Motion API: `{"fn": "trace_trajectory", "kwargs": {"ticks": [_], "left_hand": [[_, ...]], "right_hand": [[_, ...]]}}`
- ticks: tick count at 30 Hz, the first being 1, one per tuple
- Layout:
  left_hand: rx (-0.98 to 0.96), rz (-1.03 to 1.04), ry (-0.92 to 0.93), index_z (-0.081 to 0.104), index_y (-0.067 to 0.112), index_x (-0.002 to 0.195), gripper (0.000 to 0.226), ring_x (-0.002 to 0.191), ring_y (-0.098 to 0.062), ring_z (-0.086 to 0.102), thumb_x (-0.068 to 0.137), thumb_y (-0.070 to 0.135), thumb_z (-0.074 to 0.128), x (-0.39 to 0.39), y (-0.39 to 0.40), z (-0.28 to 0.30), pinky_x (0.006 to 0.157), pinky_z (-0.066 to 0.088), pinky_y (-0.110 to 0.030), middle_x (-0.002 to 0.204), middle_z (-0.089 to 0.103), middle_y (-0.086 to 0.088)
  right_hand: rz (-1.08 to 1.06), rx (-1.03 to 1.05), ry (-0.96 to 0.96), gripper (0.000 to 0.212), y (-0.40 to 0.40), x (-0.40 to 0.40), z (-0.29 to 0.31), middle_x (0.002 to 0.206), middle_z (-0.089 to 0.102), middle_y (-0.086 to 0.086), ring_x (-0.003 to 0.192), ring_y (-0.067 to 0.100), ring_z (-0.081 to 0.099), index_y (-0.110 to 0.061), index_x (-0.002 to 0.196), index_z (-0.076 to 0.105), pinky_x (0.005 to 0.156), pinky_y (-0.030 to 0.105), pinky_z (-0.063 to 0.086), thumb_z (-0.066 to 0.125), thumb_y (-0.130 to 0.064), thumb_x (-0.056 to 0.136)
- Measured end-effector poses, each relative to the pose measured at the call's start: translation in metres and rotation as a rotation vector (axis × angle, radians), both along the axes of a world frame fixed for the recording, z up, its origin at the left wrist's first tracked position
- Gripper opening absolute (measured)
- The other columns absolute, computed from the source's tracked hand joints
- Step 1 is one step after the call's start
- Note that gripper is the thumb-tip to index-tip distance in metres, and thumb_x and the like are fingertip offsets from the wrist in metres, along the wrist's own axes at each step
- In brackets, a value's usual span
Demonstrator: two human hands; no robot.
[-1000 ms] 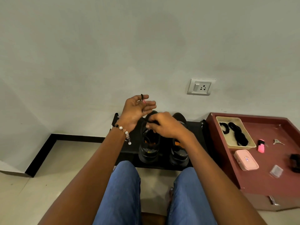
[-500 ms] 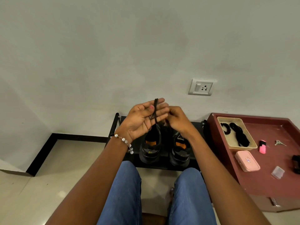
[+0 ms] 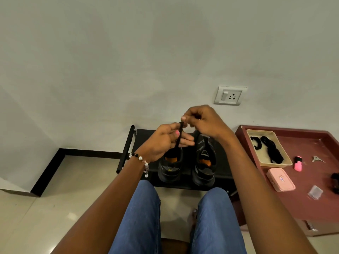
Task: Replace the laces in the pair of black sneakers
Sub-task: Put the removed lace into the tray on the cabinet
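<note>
Two black sneakers with orange insoles stand side by side on a low black rack [image 3: 128,149]: the left sneaker [image 3: 170,167] and the right sneaker [image 3: 204,162]. A black lace [image 3: 178,138] runs up from the left sneaker. My right hand [image 3: 201,120] pinches the lace's upper end above the shoes. My left hand [image 3: 165,140] lies palm up under the lace, thumb against it, its fingers nearly straight. A beige tray [image 3: 286,163] on the right holds black laces [image 3: 271,149].
A dark red low table [image 3: 311,204] at the right carries a pink case [image 3: 280,179], a pink highlighter [image 3: 298,163], keys [image 3: 317,159] and a small clear packet [image 3: 315,192]. A wall socket [image 3: 230,95] is above. My knees in jeans are below the rack.
My right hand has risen from the left sneaker's opening, drawing the lace upward. My left hand has dropped slightly and now backs the lace.
</note>
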State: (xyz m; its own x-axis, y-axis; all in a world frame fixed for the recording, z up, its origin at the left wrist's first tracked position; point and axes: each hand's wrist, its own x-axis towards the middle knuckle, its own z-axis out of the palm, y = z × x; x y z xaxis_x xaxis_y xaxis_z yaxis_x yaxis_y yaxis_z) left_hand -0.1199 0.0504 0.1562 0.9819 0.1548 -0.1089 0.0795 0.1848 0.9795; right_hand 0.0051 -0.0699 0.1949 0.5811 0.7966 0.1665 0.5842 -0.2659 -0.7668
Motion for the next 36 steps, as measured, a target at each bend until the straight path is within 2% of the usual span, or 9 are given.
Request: {"fn": "trace_trajectory", "kwargs": {"ticks": [7,11,14,17,21,24,30,33,36], "left_hand": [[-0.400,-0.067,-0.084,0.051,-0.005,0.128,0.035,0.067,-0.016,0.066,0.103,0.000,0.027,-0.003,-0.006,0.012,0.075,0.058,-0.031,0.074,0.062,-0.004],[-0.669,0.065,-0.199,0.050,-0.009,0.126,0.034,0.073,-0.014,0.069,0.102,0.000,0.028,0.005,-0.003,0.016,0.078,0.059,-0.030,0.079,0.066,-0.005],[-0.617,0.261,-0.176,0.051,-0.009,0.123,0.030,0.084,-0.025,0.073,0.103,0.001,0.031,0.012,0.000,0.014,0.078,0.060,-0.037,0.089,0.072,-0.015],[-0.377,0.388,-0.112,0.046,-0.005,0.128,0.029,0.088,-0.028,0.073,0.104,0.000,0.030,0.016,0.006,0.008,0.077,0.060,-0.034,0.096,0.070,-0.019],[-0.021,0.310,-0.023,0.044,0.003,0.133,0.032,0.083,-0.014,0.072,0.104,-0.001,0.031,0.014,0.006,-0.003,0.076,0.058,-0.026,0.095,0.069,-0.009],[0.085,0.109,0.015,0.048,-0.005,0.129,0.032,0.080,-0.020,0.072,0.105,0.001,0.029,0.009,0.001,-0.009,0.083,0.058,-0.032,0.094,0.067,-0.014],[-0.269,-0.092,-0.025,0.052,-0.002,0.128,0.035,0.070,-0.024,0.068,0.104,0.002,0.027,-0.006,-0.003,0.001,0.079,0.057,-0.036,0.073,0.061,-0.006],[-0.489,-0.002,-0.126,0.053,-0.006,0.126,0.035,0.066,-0.020,0.066,0.102,0.000,0.027,-0.006,-0.002,0.007,0.076,0.059,-0.034,0.072,0.058,-0.006],[-0.596,0.195,-0.194,0.049,-0.009,0.129,0.035,0.080,-0.022,0.071,0.103,0.000,0.026,0.001,0.003,0.008,0.082,0.059,-0.034,0.082,0.067,-0.008]], "right_hand": [[-0.163,0.205,0.287,0.015,0.008,0.008,-0.028,0.080,0.069,0.001,0.074,0.006,0.063,-0.010,0.085,0.071,0.073,0.024,0.049,0.060,-0.011,0.095],[-0.133,0.272,0.481,0.022,0.004,-0.021,-0.048,0.070,0.064,0.000,0.061,0.005,0.058,-0.005,0.090,0.067,0.057,0.017,0.045,0.048,-0.007,0.101],[0.012,0.100,0.342,0.022,-0.003,-0.035,-0.059,0.063,0.059,-0.007,0.052,-0.002,0.051,-0.014,0.085,0.064,0.055,0.013,0.038,0.050,-0.010,0.101],[0.129,-0.096,0.152,0.017,-0.007,-0.036,-0.056,0.069,0.062,-0.004,0.058,-0.002,0.054,-0.011,0.087,0.067,0.059,0.011,0.040,0.056,-0.016,0.098],[0.094,-0.090,0.079,0.012,-0.009,-0.025,-0.036,0.083,0.070,-0.009,0.068,-0.003,0.061,-0.012,0.087,0.070,0.064,0.010,0.043,0.062,-0.016,0.095],[0.017,-0.005,0.035,0.010,-0.006,-0.012,-0.025,0.073,0.070,-0.004,0.066,0.000,0.062,-0.016,0.083,0.072,0.067,0.014,0.045,0.068,-0.021,0.091],[-0.113,0.250,0.262,0.012,-0.001,0.005,-0.026,0.071,0.061,0.011,0.063,0.018,0.054,-0.009,0.083,0.070,0.062,0.034,0.046,0.067,-0.016,0.092],[-0.077,0.188,0.376,0.020,-0.001,-0.007,-0.044,0.067,0.058,0.013,0.052,0.018,0.049,-0.008,0.090,0.068,0.053,0.031,0.043,0.052,-0.013,0.100],[0.065,0.002,0.311,0.022,-0.004,-0.026,-0.058,0.060,0.054,-0.002,0.049,0.007,0.049,-0.010,0.092,0.067,0.049,0.024,0.042,0.047,-0.014,0.102]]}}
